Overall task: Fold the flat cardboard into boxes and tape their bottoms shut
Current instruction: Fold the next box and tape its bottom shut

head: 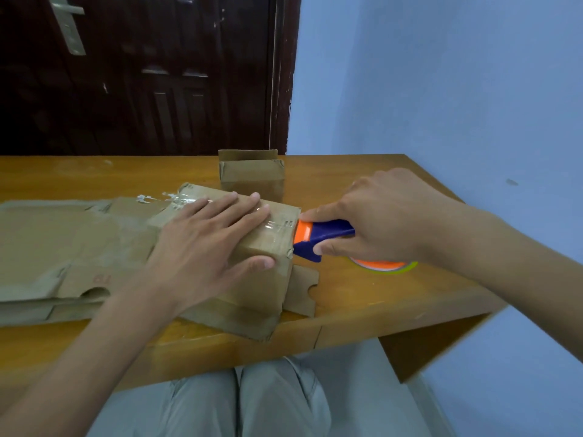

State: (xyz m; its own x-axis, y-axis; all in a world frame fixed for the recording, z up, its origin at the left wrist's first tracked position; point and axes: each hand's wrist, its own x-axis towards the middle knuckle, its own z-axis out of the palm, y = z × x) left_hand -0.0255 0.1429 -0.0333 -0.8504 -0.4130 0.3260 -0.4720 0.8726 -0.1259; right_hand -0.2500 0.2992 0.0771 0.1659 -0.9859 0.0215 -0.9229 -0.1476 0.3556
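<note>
Hands first: your left hand (205, 244) lies flat, fingers straight, across the upturned bottom of the box (262, 263), thumb pressed to its near side. Your right hand (378, 219) is curled round the blue-and-orange dispenser (318, 239), whose orange mouth touches the box's right edge. Clear tape (271, 227) runs along the box's bottom seam, from the crumpled end at the far left corner to the dispenser.

Risks, as a judgement: the box is small and light, so a pull on the dispenser could drag or tip it if your left palm eases off. The tape may then lift from the seam, or wrinkle as it already has at the far left corner. A cut made at a slant may leave a ragged tail that will not fold down the box's right side. Fingertips near the right edge sit close to the cutter.

Left of the box lies flat cardboard (53, 247), partly under it. Behind the box stands a second box (252, 178), flaps up. All rest on a wooden table (378, 298), with the box near its right end. A dark door (142, 74) stands behind the box, and a blue wall (441, 74) to its right.
</note>
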